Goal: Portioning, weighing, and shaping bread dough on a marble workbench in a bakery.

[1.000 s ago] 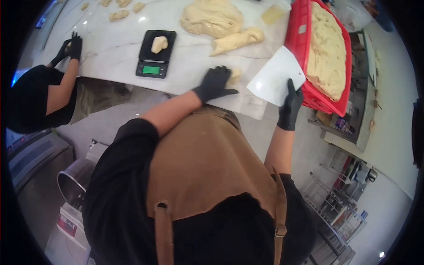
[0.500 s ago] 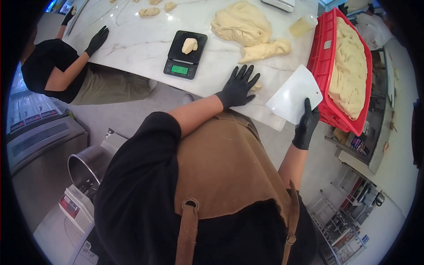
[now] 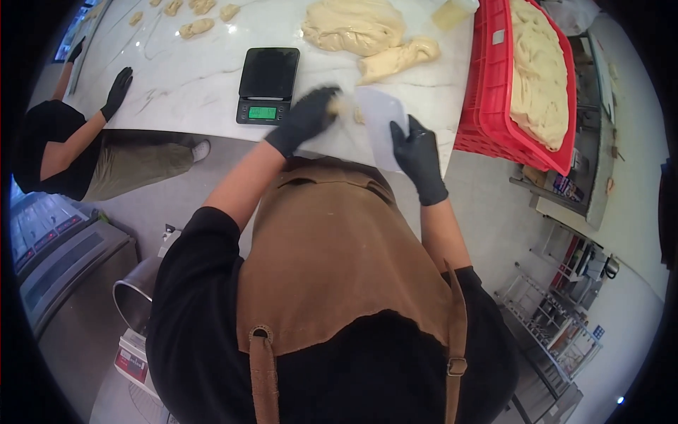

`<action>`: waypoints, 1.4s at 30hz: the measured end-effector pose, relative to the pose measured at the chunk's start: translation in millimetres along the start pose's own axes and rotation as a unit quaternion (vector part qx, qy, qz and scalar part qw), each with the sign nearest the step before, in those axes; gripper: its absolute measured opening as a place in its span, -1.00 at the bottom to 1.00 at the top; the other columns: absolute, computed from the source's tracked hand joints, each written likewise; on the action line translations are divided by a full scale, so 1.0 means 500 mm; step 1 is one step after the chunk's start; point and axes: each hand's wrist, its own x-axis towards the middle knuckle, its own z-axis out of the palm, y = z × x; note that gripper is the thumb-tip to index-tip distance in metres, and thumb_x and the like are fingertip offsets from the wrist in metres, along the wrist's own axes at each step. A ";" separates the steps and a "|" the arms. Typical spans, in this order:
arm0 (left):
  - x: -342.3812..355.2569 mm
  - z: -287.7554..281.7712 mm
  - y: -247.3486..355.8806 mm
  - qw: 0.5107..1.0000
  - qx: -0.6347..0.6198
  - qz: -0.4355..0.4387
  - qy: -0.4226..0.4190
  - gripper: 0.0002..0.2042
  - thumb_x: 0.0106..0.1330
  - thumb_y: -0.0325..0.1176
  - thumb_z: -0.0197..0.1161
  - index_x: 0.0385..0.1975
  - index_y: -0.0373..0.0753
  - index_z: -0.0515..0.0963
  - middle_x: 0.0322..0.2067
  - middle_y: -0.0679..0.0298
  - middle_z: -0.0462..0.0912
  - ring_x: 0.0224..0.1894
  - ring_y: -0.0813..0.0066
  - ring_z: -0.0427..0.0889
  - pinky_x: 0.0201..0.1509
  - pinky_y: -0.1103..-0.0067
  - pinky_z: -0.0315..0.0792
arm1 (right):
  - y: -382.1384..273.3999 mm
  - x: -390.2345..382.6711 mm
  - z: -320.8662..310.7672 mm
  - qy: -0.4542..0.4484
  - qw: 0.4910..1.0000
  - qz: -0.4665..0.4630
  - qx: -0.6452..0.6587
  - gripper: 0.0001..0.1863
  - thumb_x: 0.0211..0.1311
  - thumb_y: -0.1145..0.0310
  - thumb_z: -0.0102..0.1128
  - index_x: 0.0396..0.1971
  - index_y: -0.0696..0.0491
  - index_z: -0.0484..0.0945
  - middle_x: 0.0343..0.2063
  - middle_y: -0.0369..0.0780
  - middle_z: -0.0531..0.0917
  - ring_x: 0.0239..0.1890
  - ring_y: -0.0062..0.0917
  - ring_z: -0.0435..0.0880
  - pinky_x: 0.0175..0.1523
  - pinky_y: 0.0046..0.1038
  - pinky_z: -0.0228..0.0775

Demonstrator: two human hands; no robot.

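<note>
My left hand [image 3: 305, 121], in a black glove and blurred by motion, is closed on a small piece of dough [image 3: 339, 107] above the table's near edge. In my right hand [image 3: 419, 157], also black-gloved, is a white dough scraper [image 3: 383, 126], held with its blade toward the marble table. A small dough scrap [image 3: 359, 115] lies just beside the blade. Left of my left hand stands a black digital scale [image 3: 268, 76] with a lit green display and a bare platform. Beyond the scraper, a long strip of dough [image 3: 397, 59] rests against a large dough mass [image 3: 353, 27].
A red crate [image 3: 487, 78] full of dough [image 3: 538, 78] stands at the right of the table. Several dough pieces [image 3: 196, 28] lie at the far left. A co-worker's gloved hand [image 3: 119, 92] rests on the table edge. A clear container [image 3: 453, 13] sits near the crate.
The dough piece has left the scale, and my left hand has moved left from the tabletop and closed on a piece. My right hand has brought the scraper left, tilting it more upright.
</note>
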 end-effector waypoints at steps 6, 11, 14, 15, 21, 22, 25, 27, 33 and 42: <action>-0.049 0.042 0.048 0.997 -0.035 0.040 0.058 -0.60 0.11 -0.27 0.42 -0.09 -0.26 0.50 -0.09 0.04 0.54 0.00 0.04 0.52 0.09 0.26 0.42 | -0.044 -0.022 0.062 -0.025 0.991 -0.087 -0.100 -0.76 0.28 0.33 0.13 -0.27 0.23 0.60 -0.49 0.09 0.65 -0.48 0.01 0.64 -0.33 -0.10 0.51; -0.054 0.079 0.016 0.999 -0.013 0.025 -0.029 -0.67 0.16 -0.26 0.38 -0.14 -0.26 0.53 -0.11 0.02 0.54 -0.03 0.00 0.53 0.08 0.24 0.43 | -0.050 0.014 0.138 -0.049 0.981 -0.101 -0.161 -0.85 0.22 0.38 0.09 -0.36 0.15 0.57 -0.51 0.04 0.66 -0.47 -0.06 0.66 -0.30 -0.14 0.52; -0.060 0.045 0.019 0.993 -0.078 0.034 -0.078 -0.67 0.19 -0.38 0.31 -0.06 -0.30 0.49 -0.13 -0.02 0.55 -0.06 -0.03 0.56 0.02 0.28 0.48 | -0.061 0.108 0.173 -0.042 0.983 -0.097 -0.149 -0.84 0.18 0.37 0.09 -0.39 0.15 0.56 -0.50 0.06 0.65 -0.43 -0.02 0.66 -0.27 -0.10 0.52; -0.050 0.013 0.018 0.994 -0.105 0.031 -0.030 -0.69 0.20 -0.40 0.30 -0.06 -0.28 0.50 -0.12 -0.01 0.56 -0.06 -0.02 0.56 0.02 0.28 0.47 | -0.067 0.139 0.166 -0.049 0.984 -0.094 -0.142 -0.83 0.19 0.36 0.09 -0.39 0.16 0.56 -0.50 0.08 0.65 -0.41 0.00 0.66 -0.26 -0.09 0.51; -0.002 -0.174 -0.150 0.983 0.006 -0.056 0.177 -0.74 0.20 -0.39 0.35 -0.10 -0.22 0.60 -0.14 0.05 0.64 -0.02 0.07 0.59 0.06 0.33 0.48 | -0.020 0.109 0.038 0.000 1.000 0.024 -0.018 -0.61 0.29 0.24 0.18 -0.05 0.25 0.61 -0.25 0.11 0.71 -0.22 -0.12 0.75 -0.10 -0.24 0.55; 0.003 -0.181 -0.147 0.987 0.010 -0.044 0.157 -0.74 0.20 -0.39 0.34 -0.10 -0.21 0.60 -0.14 0.07 0.64 -0.03 0.08 0.59 0.05 0.33 0.49 | -0.034 0.094 0.013 0.015 0.999 0.035 0.035 -0.65 0.24 0.22 0.18 -0.20 0.25 0.61 -0.34 0.15 0.68 -0.23 -0.01 0.69 -0.13 -0.16 0.52; 0.004 -0.157 -0.138 0.990 0.039 0.019 0.136 -0.75 0.23 -0.38 0.32 -0.10 -0.19 0.61 -0.13 0.12 0.64 -0.05 0.09 0.59 0.04 0.32 0.49 | -0.067 0.081 -0.004 0.005 1.000 -0.004 -0.004 -0.71 0.25 0.27 0.17 -0.23 0.22 0.62 -0.41 0.12 0.68 -0.35 0.00 0.68 -0.22 -0.15 0.53; -0.017 -0.109 -0.057 0.990 -0.003 0.038 0.138 -0.75 0.22 -0.37 0.31 -0.10 -0.19 0.61 -0.12 0.16 0.63 -0.07 0.10 0.60 0.04 0.31 0.48 | -0.075 0.065 0.016 0.031 0.989 -0.082 -0.118 -0.65 0.28 0.29 0.20 -0.16 0.30 0.61 -0.42 0.14 0.67 -0.38 -0.05 0.71 -0.25 -0.21 0.54; -0.074 0.004 0.022 0.999 -0.017 0.036 -0.014 -0.71 0.21 -0.30 0.33 -0.10 -0.24 0.59 -0.10 0.05 0.57 -0.03 0.03 0.56 0.08 0.29 0.46 | -0.066 -0.008 0.095 -0.049 0.979 -0.142 -0.137 -0.84 0.25 0.36 0.14 -0.38 0.14 0.60 -0.57 0.03 0.62 -0.51 -0.02 0.63 -0.37 -0.10 0.49; -0.060 -0.020 0.005 0.998 -0.059 0.008 -0.023 -0.73 0.19 -0.42 0.33 -0.11 -0.26 0.58 -0.15 0.03 0.59 -0.05 0.02 0.57 0.07 0.30 0.47 | -0.075 0.121 0.193 0.007 0.967 -0.167 -0.194 -0.85 0.21 0.36 0.09 -0.45 0.11 0.56 -0.59 -0.04 0.62 -0.49 -0.15 0.67 -0.38 -0.20 0.51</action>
